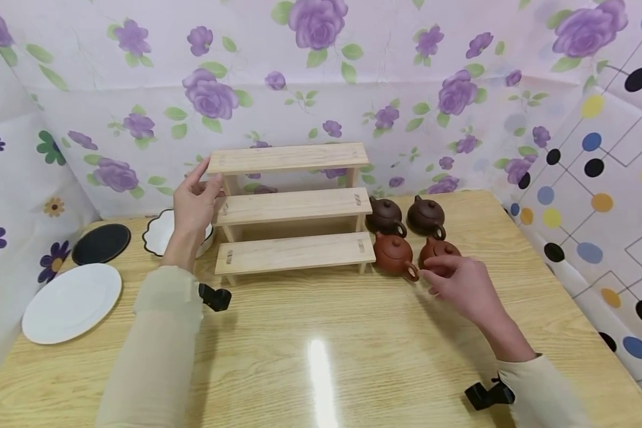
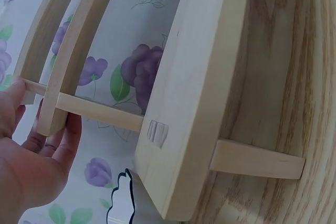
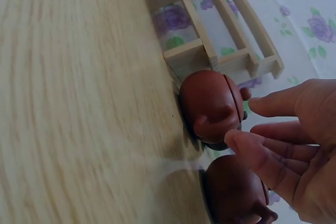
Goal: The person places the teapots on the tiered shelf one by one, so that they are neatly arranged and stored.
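A three-tier wooden display shelf [image 1: 294, 254] stands at the middle of the table, against the wall. At its left end my left hand [image 1: 192, 205] grips the upper tiers; in the left wrist view the thumb is at one tier's end and the fingers curl behind another. My right hand [image 1: 462, 291] is by the two reddish-brown teapots, its thumb and fingers apart. The left one of these, a round teapot [image 3: 210, 100], has its handle and lid knob close to the fingertips; whether they touch I cannot tell. Beside it sits the other reddish teapot [image 3: 233, 187].
Two dark brown teapots, one near the shelf [image 1: 384, 214] and one farther right [image 1: 425, 215], stand behind the reddish pair. Left of the shelf are a white scalloped bowl [image 1: 159, 232] with a dark rim, a black round plate [image 1: 101, 242] and a white plate [image 1: 72, 303].
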`<move>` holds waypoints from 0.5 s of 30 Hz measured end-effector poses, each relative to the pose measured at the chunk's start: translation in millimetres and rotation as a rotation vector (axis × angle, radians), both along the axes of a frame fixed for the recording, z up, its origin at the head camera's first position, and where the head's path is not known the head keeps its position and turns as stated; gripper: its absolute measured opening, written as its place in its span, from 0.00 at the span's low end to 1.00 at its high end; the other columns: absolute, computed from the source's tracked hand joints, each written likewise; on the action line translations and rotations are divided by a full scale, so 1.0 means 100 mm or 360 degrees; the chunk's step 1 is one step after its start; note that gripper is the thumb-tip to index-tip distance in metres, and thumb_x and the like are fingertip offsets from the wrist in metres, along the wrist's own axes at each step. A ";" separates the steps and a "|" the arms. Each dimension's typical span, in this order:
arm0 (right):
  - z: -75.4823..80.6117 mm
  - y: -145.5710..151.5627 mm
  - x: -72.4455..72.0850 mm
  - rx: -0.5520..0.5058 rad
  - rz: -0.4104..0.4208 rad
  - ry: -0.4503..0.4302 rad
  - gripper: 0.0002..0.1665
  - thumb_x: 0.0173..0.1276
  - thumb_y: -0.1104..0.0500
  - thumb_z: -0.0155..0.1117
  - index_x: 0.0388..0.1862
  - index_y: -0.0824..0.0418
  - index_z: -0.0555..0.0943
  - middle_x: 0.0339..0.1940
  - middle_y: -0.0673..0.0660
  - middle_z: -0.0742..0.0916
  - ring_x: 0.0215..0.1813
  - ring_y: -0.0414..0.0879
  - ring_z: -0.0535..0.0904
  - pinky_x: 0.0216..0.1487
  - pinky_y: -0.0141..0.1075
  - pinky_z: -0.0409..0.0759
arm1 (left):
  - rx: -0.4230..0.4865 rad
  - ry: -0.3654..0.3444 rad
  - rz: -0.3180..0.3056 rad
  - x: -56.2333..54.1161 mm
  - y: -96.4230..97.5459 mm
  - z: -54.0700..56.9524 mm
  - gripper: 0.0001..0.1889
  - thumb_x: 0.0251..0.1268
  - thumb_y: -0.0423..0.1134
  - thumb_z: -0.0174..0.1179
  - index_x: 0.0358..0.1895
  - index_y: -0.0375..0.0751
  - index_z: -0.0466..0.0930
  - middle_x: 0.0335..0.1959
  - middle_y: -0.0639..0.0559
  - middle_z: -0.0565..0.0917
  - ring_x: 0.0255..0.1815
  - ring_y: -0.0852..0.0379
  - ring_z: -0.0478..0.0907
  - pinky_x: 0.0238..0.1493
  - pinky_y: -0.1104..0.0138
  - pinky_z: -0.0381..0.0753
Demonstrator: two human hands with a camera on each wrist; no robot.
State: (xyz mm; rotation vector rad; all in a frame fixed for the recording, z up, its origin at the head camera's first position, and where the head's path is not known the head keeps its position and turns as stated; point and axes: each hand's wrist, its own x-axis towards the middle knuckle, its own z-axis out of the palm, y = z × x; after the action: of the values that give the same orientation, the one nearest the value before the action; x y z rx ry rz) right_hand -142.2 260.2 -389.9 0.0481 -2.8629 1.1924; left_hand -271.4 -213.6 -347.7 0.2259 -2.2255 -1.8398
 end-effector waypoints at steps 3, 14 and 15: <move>-0.03 -0.03 -0.02 -0.0001 -0.0012 -0.0050 0.19 0.73 0.55 0.72 0.54 0.68 0.89 0.33 0.62 0.93 0.27 0.45 0.90 0.28 0.34 0.83 | 0.0012 0.0005 0.0012 0.02 0.00 0.00 0.30 0.79 0.51 0.61 0.80 0.70 0.67 0.41 0.63 0.81 0.42 0.67 0.83 0.31 0.78 0.74; -0.12 -0.12 -0.08 0.0055 0.0041 -0.0029 0.16 0.74 0.56 0.71 0.51 0.67 0.90 0.32 0.61 0.93 0.27 0.45 0.90 0.27 0.33 0.82 | 0.0049 -0.0003 0.0035 0.03 0.02 0.00 0.29 0.78 0.52 0.63 0.78 0.71 0.69 0.43 0.65 0.82 0.43 0.67 0.83 0.37 0.76 0.78; -0.13 -0.13 -0.08 0.0068 0.0050 -0.0012 0.15 0.74 0.57 0.71 0.50 0.67 0.91 0.31 0.60 0.93 0.27 0.45 0.90 0.27 0.33 0.81 | 0.0054 -0.0006 0.0036 0.04 0.02 0.00 0.29 0.78 0.52 0.63 0.78 0.71 0.69 0.43 0.65 0.82 0.43 0.67 0.83 0.37 0.76 0.78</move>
State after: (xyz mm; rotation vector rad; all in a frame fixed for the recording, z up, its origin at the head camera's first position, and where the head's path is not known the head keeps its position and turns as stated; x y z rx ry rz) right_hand -150.6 247.4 -403.3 0.0902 -2.9049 1.1392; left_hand -267.8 -211.5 -348.0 0.2596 -2.1868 -1.8680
